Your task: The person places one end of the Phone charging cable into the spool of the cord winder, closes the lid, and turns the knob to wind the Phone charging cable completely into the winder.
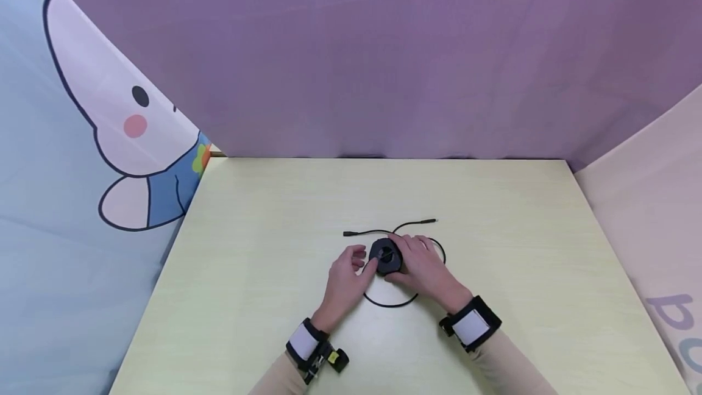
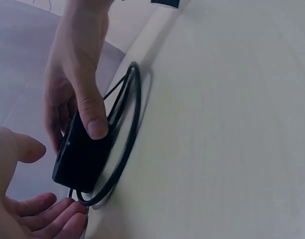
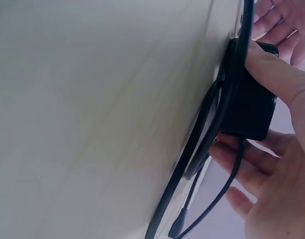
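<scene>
My right hand (image 1: 430,268) grips a black block (image 1: 386,256) with a round recess in its top, thumb on the near side and fingers on the far side. The right wrist view shows the block (image 3: 249,112) between that thumb and the fingers. My left hand (image 1: 345,280) is at the block's left side, with fingers loosely bent and its thumb tip close to the block. In the left wrist view a gap shows between the left thumb and the block (image 2: 82,159). A thin black cable (image 1: 390,306) loops around the block and under the right hand.
Two cable ends lie beyond the block: a thicker connector (image 1: 349,233) at left and a slim plug (image 1: 429,221) at right. A pale wooden table (image 1: 263,212) bears everything. Purple cloth (image 1: 384,66) hangs behind it, with a cartoon-printed cloth (image 1: 49,212) at left.
</scene>
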A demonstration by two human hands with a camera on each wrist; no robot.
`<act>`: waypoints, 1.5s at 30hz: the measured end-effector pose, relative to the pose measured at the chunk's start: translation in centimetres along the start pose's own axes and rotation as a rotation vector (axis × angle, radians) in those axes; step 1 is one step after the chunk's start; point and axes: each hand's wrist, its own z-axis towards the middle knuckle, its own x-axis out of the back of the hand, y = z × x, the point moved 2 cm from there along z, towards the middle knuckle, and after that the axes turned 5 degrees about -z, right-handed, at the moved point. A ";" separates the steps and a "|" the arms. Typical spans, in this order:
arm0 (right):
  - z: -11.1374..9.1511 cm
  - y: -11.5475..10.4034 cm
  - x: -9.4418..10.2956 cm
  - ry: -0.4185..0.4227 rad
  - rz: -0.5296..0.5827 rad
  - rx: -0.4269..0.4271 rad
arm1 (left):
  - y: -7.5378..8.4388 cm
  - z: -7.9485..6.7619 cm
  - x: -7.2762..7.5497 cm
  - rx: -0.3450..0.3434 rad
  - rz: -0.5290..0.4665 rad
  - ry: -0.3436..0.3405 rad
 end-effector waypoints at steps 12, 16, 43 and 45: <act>0.2 -0.1 2.3 0.091 0.078 0.095 | 0.3 1.5 0.8 0.174 -0.421 -0.123; 0.2 -0.1 3.1 0.070 0.107 0.125 | 0.6 2.0 1.1 0.228 -0.557 -0.225; 0.6 -1.2 5.5 0.284 0.057 0.357 | 1.3 2.3 0.5 0.195 -0.856 -0.530; 0.7 -1.2 5.6 0.291 0.027 0.364 | 1.4 2.3 0.4 0.191 -0.860 -0.527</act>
